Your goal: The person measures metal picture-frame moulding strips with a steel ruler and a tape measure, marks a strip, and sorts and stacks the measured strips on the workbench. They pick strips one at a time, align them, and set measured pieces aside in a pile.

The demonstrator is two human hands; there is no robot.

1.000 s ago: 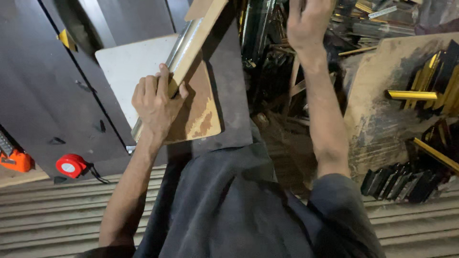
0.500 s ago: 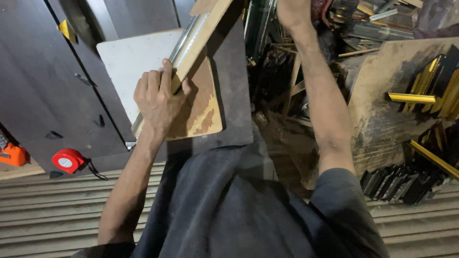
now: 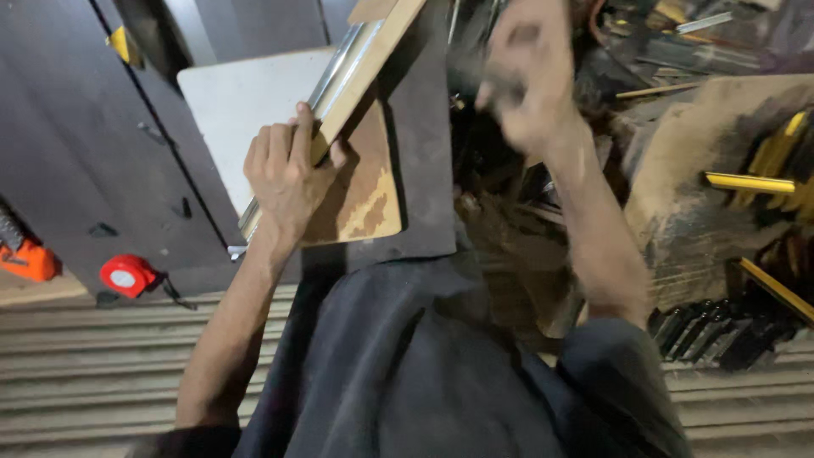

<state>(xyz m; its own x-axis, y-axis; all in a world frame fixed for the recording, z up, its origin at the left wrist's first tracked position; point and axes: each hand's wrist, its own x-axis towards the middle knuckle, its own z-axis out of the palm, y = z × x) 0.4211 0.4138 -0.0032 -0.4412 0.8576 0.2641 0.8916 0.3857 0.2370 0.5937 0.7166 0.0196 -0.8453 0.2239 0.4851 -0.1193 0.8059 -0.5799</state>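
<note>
My left hand [image 3: 284, 170] grips a long strip [image 3: 365, 59], pale wood on one side and shiny metal on the other. The strip runs from the top middle down to the left and lies across a worn brown board [image 3: 365, 199]. That board rests on a dark panel [image 3: 420, 170]. My right hand [image 3: 526, 76] is blurred in mid-air at the upper middle, in front of a heap of metal pieces [image 3: 644, 42]. Its fingers look curled; whether it holds anything is hidden by the blur. My dark shirt [image 3: 398, 365] fills the bottom.
A white panel [image 3: 237, 110] lies left of the strip. A red tape measure [image 3: 127, 276] and an orange tool [image 3: 30, 259] sit at the left. Yellow metal profiles [image 3: 750, 182], a large worn board [image 3: 678, 203] and a bundle of black profiles [image 3: 721, 331] crowd the right.
My right hand was reaching far up into the heap of metal pieces and has pulled back toward me, now blurred. The left hand keeps its grip on the strip.
</note>
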